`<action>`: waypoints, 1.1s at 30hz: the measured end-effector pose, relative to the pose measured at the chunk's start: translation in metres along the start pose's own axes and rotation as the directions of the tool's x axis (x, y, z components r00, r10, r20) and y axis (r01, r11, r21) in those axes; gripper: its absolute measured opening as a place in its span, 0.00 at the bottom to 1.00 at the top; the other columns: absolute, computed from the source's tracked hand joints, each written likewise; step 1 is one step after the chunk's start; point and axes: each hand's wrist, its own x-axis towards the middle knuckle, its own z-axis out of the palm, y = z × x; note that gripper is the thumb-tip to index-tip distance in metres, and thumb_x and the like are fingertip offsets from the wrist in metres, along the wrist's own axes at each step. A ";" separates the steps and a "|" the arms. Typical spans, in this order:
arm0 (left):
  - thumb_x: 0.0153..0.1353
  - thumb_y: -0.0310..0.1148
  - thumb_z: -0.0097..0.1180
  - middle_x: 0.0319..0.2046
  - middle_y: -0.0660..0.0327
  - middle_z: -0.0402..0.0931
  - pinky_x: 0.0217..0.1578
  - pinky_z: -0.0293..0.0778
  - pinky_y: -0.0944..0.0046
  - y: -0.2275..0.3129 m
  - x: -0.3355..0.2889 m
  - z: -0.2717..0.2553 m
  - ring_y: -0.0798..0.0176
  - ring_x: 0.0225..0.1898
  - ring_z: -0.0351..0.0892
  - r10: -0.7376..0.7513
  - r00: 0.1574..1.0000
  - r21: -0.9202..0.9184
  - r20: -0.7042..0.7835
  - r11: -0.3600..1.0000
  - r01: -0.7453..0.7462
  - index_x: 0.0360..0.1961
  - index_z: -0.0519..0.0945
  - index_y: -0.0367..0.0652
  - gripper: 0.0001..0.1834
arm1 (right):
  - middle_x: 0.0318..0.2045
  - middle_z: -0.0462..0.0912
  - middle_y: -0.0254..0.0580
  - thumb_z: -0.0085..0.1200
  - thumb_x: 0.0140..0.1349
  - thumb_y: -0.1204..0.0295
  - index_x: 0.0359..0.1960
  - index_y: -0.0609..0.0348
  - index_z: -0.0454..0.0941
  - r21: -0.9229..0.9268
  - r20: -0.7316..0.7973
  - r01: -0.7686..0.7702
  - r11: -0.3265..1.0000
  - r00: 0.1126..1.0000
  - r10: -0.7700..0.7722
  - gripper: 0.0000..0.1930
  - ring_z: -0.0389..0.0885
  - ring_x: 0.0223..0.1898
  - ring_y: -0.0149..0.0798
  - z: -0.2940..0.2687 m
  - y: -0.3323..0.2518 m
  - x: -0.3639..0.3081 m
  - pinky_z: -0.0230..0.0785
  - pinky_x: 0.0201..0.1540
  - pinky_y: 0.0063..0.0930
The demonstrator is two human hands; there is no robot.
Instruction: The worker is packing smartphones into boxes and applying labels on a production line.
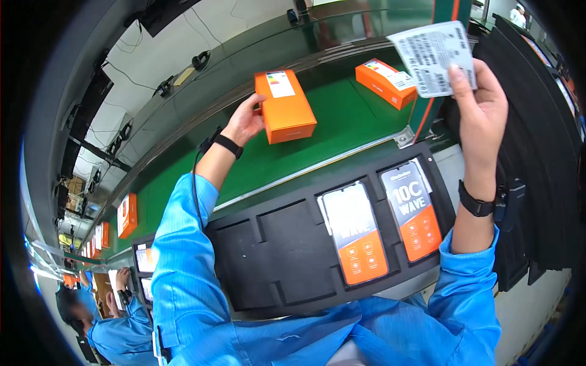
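Observation:
My left hand (245, 119) grips the left side of an orange phone box (296, 110) with a white label on top, over the green conveyor belt. Raised at the upper right, my right hand (482, 100) pinches a white printed sheet (432, 55) between thumb and fingers. Dense dark print covers the side of the sheet facing me. Below my hands lies a black tray (244, 256) with moulded slots. Two phones, a left one (357, 238) and a right one (410, 210), rest in its right part under white, grey and orange films.
A second orange box (386, 82) lies on the belt (339, 155) beside a green upright post (422, 116). Further left stand more orange boxes (127, 215). A co-worker (116, 329) in blue sits at lower left. Stacked black trays (531, 140) rise at the right.

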 end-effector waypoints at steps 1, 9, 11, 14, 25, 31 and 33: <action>0.59 0.27 0.54 0.49 0.52 0.70 0.58 0.70 0.51 -0.008 0.004 0.022 0.53 0.51 0.74 -0.016 0.999 -0.040 0.041 0.999 0.018 0.51 0.70 0.33 0.19 | 0.34 0.82 0.34 0.55 0.65 0.73 0.42 0.68 0.78 -0.014 0.003 -0.021 1.000 1.000 0.021 0.09 0.77 0.36 0.21 -0.002 0.003 0.001 0.68 0.39 0.14; 0.61 0.31 0.47 0.47 0.52 0.77 0.55 0.72 0.55 -0.093 0.100 0.107 0.55 0.50 0.78 0.054 0.990 -0.027 0.133 0.998 -0.050 0.51 0.70 0.33 0.18 | 0.29 0.82 0.31 0.57 0.63 0.72 0.38 0.68 0.79 -0.150 -0.066 -0.125 0.981 0.991 0.116 0.09 0.75 0.30 0.18 -0.011 0.027 0.004 0.67 0.33 0.14; 0.62 0.32 0.47 0.46 0.53 0.77 0.52 0.73 0.56 -0.118 0.122 0.115 0.56 0.49 0.78 0.099 0.986 -0.037 0.137 0.995 -0.095 0.51 0.72 0.34 0.18 | 0.30 0.82 0.33 0.57 0.64 0.73 0.38 0.68 0.79 -0.102 -0.117 -0.124 0.987 0.987 0.112 0.09 0.76 0.31 0.20 -0.008 0.024 0.007 0.69 0.35 0.16; 0.61 0.33 0.49 0.43 0.56 0.79 0.46 0.75 0.58 -0.145 0.150 0.107 0.58 0.44 0.80 0.114 0.986 0.003 0.121 0.993 -0.115 0.50 0.73 0.35 0.18 | 0.32 0.83 0.37 0.55 0.64 0.74 0.39 0.68 0.78 -0.008 -0.088 -0.161 0.987 0.983 0.160 0.08 0.77 0.34 0.21 0.007 0.031 0.003 0.70 0.37 0.18; 0.52 0.34 0.53 0.37 0.49 0.80 0.50 0.71 0.52 -0.094 0.156 0.089 0.48 0.46 0.76 0.756 0.654 0.887 0.028 0.282 -0.364 0.36 0.83 0.42 0.13 | 0.39 0.84 0.47 0.53 0.56 0.70 0.43 0.44 0.85 -0.939 0.239 0.008 0.343 0.734 0.636 0.14 0.82 0.42 0.48 0.038 0.211 0.046 0.73 0.46 0.39; 0.52 0.32 0.53 0.36 0.51 0.81 0.46 0.73 0.57 -0.091 0.123 0.130 0.52 0.43 0.79 0.814 0.578 0.789 0.058 0.317 -0.526 0.37 0.84 0.42 0.13 | 0.48 0.81 0.51 0.57 0.55 0.64 0.52 0.47 0.78 -0.960 0.186 -0.016 0.279 0.709 0.680 0.21 0.78 0.52 0.50 0.024 0.260 0.024 0.70 0.54 0.39; 0.51 0.31 0.53 0.36 0.51 0.81 0.47 0.73 0.56 -0.094 0.107 0.142 0.52 0.43 0.79 0.819 0.566 0.760 0.095 0.307 -0.573 0.37 0.84 0.41 0.13 | 0.58 0.72 0.58 0.61 0.52 0.59 0.64 0.55 0.64 -0.965 0.160 -0.035 0.261 0.710 0.686 0.37 0.70 0.60 0.54 0.016 0.267 0.027 0.64 0.61 0.43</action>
